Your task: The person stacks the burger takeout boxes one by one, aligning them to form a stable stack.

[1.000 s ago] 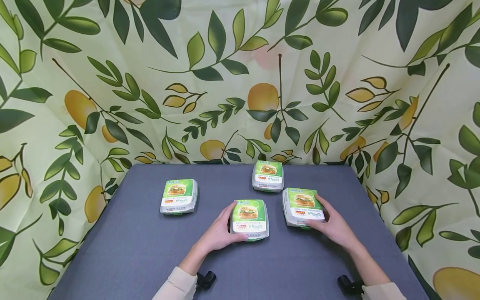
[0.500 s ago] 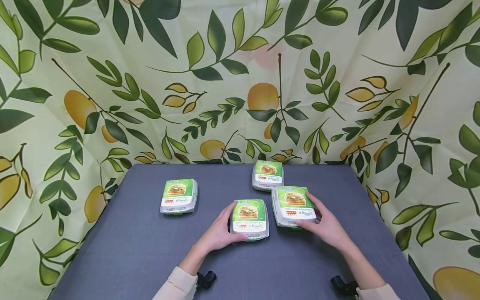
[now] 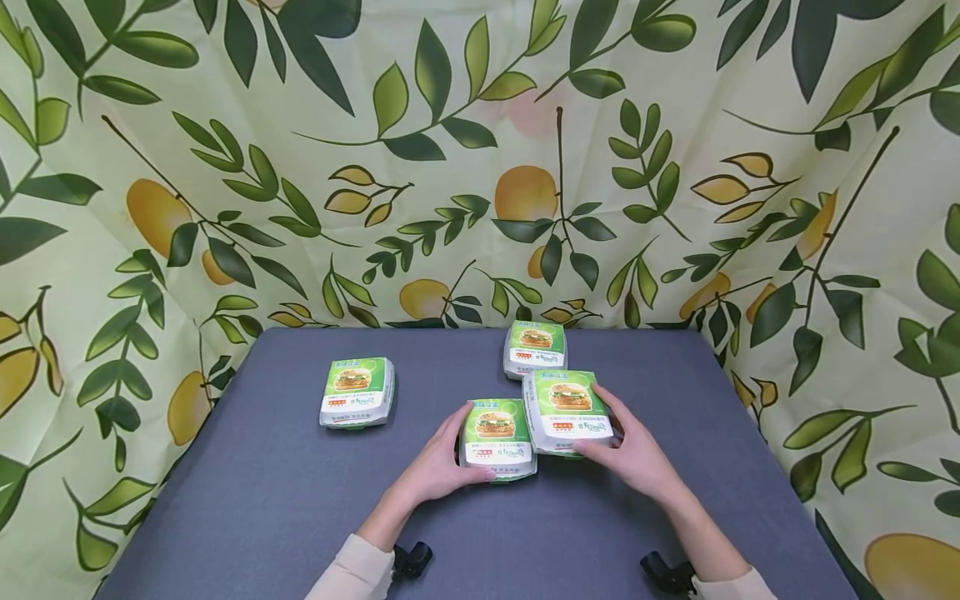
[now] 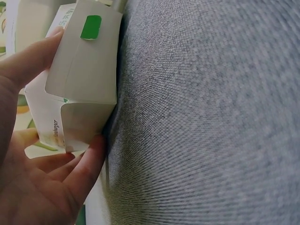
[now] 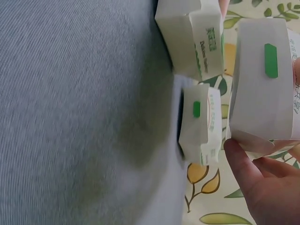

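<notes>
My left hand [image 3: 437, 465] grips a green-and-white burger box [image 3: 497, 433] on the table, thumb at the near side and fingers around its left side. In the left wrist view that box [image 4: 86, 65] shows a green tab on its wall, its base at the cloth. My right hand [image 3: 636, 454] holds a second burger box [image 3: 567, 408] by its right side, thumb in front. The right wrist view shows this box [image 5: 260, 89] raised off the table. From the head, its left edge overlaps the right edge of the left-hand box.
Another burger box [image 3: 536, 346] stands at the table's back edge, behind the right-hand box. One more box [image 3: 357, 392] sits to the left. Blue-grey cloth covers the table [image 3: 262, 500]. A leaf-patterned curtain [image 3: 450, 208] hangs behind and along both sides.
My right hand has carried its burger box leftward, from a gap away to right beside the left-hand box. The left hand and its box have stayed in place.
</notes>
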